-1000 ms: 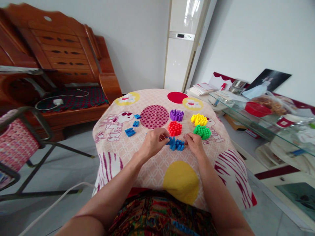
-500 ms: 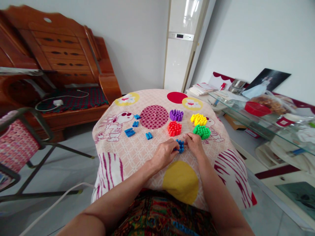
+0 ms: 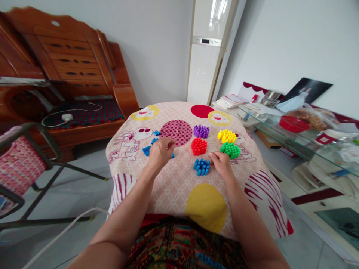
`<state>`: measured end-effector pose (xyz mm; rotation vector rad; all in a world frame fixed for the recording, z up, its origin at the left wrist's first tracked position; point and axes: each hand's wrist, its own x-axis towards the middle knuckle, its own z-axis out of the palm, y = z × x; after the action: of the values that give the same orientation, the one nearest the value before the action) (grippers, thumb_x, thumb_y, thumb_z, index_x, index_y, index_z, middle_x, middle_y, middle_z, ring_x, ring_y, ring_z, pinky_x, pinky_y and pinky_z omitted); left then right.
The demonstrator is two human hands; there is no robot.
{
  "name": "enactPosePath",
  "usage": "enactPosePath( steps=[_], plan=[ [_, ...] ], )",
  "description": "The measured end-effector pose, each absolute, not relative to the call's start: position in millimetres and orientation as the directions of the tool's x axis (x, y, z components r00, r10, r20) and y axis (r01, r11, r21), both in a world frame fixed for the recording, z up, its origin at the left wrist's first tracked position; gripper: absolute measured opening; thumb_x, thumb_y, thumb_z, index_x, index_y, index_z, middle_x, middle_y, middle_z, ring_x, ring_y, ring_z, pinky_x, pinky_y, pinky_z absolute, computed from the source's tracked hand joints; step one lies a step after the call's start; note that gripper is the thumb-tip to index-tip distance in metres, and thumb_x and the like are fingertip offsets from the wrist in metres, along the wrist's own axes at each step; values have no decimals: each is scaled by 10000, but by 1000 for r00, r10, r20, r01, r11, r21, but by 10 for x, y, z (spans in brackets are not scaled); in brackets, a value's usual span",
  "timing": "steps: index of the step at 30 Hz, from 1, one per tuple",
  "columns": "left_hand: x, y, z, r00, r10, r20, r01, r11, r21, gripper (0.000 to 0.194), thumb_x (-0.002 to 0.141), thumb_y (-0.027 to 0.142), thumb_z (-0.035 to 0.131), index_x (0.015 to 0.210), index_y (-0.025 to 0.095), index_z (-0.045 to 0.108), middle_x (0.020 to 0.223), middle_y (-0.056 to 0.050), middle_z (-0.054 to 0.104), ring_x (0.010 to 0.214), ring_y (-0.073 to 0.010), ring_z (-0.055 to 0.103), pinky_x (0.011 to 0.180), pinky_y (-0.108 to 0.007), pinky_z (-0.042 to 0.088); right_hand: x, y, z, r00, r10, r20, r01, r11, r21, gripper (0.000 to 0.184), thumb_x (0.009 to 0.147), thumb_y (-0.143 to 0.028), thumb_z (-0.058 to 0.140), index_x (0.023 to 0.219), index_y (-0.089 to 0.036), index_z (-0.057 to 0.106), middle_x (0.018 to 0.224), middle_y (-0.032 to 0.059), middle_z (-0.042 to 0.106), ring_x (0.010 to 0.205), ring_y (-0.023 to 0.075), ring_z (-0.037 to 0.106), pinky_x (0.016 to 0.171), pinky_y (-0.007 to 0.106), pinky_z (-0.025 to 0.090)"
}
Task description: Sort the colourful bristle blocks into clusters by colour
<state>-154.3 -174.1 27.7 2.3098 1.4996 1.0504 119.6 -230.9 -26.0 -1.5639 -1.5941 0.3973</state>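
My left hand (image 3: 161,152) hovers over the loose blue pegs on the left, fingers bent and slightly apart, with nothing visible in them. It partly covers those pegs; some blue pegs (image 3: 146,150) show at its left edge. Beside a cluster of upright blue pegs (image 3: 201,167), my right hand (image 3: 221,162) rests on the tablecloth. Its fingers are curled, thumb near the index finger; anything between them is hidden. Close behind stand clusters of red pegs (image 3: 199,147), purple pegs (image 3: 201,131), yellow pegs (image 3: 227,136) and green pegs (image 3: 230,150).
A patterned cloth (image 3: 171,194) covers the round table. To the right, a glass shelf (image 3: 316,147) carries a red bowl (image 3: 294,124) and bags. A wooden bench (image 3: 70,71) and a folding chair (image 3: 22,164) stand on the left.
My left hand has left the blue cluster and moved left to the loose blue pegs, uncovering the cluster. My right hand has stayed in place.
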Motion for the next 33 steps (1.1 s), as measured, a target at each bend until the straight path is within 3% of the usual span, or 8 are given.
enactPosePath(
  steps=[5,10,15,20,25,33],
  plan=[
    [-2087,-1504,195,-15,945,327,906,-125,404,190,801,241,606,963,193,692,908,-104,705,866,-267,651,754,-356,482,1186,-2322,-233,126,924,362,685,184,-705,385,885,-441,472,581,-205,464,506,-30,470,545,126,436,547,258,307],
    [-2290,-1459,75,-28,971,238,938,-57,343,75,757,202,636,808,190,689,815,-104,706,807,-275,650,725,-381,484,1173,-2331,-207,124,926,356,679,182,-711,388,886,-432,465,569,-211,430,502,-32,463,540,125,441,549,263,304],
    [-2090,-1573,194,29,963,269,863,-160,479,57,747,226,651,776,179,666,738,-54,689,714,-208,632,675,-316,449,1181,-2328,-230,131,924,358,689,175,-703,391,890,-444,467,578,-210,437,502,-35,455,547,126,432,552,263,298],
    [-1619,-1774,249,225,938,262,668,-344,660,89,710,245,672,740,175,624,670,-10,668,627,-148,605,603,-256,427,1190,-2321,-255,131,927,350,675,175,-717,380,894,-443,468,599,-204,474,513,-34,467,551,128,441,554,261,304],
    [-1235,-1956,93,373,892,254,593,-440,675,100,709,234,672,716,173,593,656,6,643,617,-131,587,572,-235,403,1188,-2319,-253,142,930,340,674,161,-721,385,887,-445,478,588,-203,479,500,-33,466,551,130,437,546,255,310],
    [-1168,-2004,-28,448,872,196,541,-439,718,208,644,222,750,680,169,553,745,2,642,629,-127,617,596,-240,440,1198,-2309,-274,142,926,350,678,167,-716,385,884,-461,478,604,-200,511,515,-24,480,554,133,445,557,260,324]
  ],
)
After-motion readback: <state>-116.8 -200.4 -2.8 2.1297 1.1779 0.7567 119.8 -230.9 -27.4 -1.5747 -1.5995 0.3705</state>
